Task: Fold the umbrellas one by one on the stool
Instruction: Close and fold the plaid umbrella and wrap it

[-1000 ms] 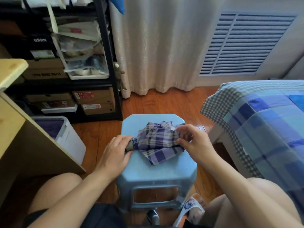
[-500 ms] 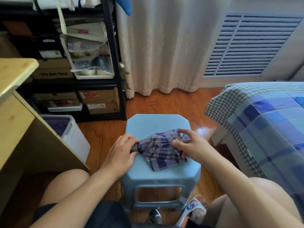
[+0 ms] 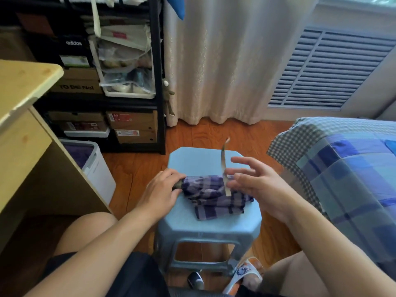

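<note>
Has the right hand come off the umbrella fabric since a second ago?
Yes. The right hand has lifted off the plaid umbrella, fingers now spread, over the stool's right side; the strap now stands up beside it.

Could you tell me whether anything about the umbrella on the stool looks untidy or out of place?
Yes: the purple plaid folding umbrella on the light blue plastic stool is only loosely bundled. Its closure strap sticks up unfastened, and loose fabric spills toward the stool's front.
</note>
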